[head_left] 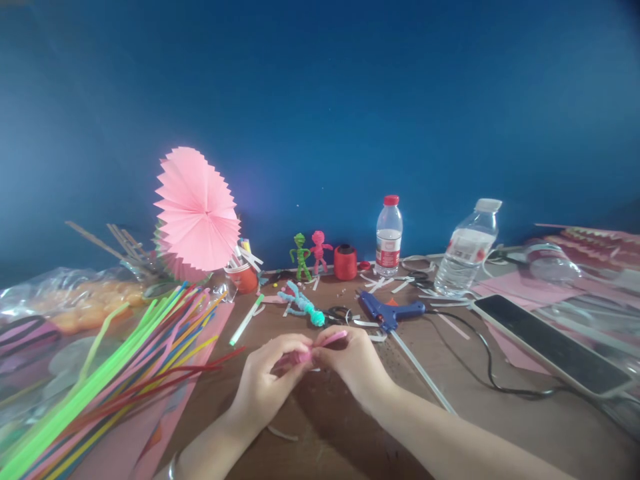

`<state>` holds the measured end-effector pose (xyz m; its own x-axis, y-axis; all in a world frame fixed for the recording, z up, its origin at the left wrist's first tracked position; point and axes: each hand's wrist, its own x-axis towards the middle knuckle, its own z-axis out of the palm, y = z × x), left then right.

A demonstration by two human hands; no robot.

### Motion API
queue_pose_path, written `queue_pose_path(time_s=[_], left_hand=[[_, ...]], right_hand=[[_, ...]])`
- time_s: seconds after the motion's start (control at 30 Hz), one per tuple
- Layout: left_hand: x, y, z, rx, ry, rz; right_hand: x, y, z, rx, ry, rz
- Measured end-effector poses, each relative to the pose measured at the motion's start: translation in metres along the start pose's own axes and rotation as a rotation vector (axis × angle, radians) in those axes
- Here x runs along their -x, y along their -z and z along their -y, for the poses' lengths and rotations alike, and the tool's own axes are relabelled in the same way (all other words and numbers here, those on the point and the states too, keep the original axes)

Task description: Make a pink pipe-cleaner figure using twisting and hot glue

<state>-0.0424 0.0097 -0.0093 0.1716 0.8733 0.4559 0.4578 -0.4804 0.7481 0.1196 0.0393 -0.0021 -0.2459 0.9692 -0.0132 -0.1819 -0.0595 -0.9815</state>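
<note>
Both my hands meet over the middle of the brown table and pinch a pink pipe cleaner. My left hand is closed on its lower, bunched end. My right hand is closed on the part that sticks up and to the right. Just beyond them lie a light blue pipe-cleaner figure and black scissors. A blue glue gun lies to the right of the scissors.
A pile of coloured pipe cleaners fans out at the left. A pink paper fan, a red cup, green and pink figures, red thread and two water bottles stand at the back. A phone lies right.
</note>
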Motion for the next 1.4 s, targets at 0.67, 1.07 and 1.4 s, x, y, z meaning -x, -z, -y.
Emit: queue_pose_path(time_s=[0.67, 1.07, 1.4], left_hand=[[0.0007, -0.0035, -0.0018, 0.012, 0.108, -0.088], [0.0001, -0.0054, -0.0028, 0.166, 0.163, -0.119], [-0.0022, -0.0001, -0.0056, 0.024, 0.012, -0.096]], right_hand=[[0.0071, -0.0042, -0.0033, 0.149, 0.167, -0.029], [0.007, -0.0014, -0.0036, 0.297, 0.251, -0.053], [0.006, 0.0007, -0.0007, 0.3, 0.186, -0.074]])
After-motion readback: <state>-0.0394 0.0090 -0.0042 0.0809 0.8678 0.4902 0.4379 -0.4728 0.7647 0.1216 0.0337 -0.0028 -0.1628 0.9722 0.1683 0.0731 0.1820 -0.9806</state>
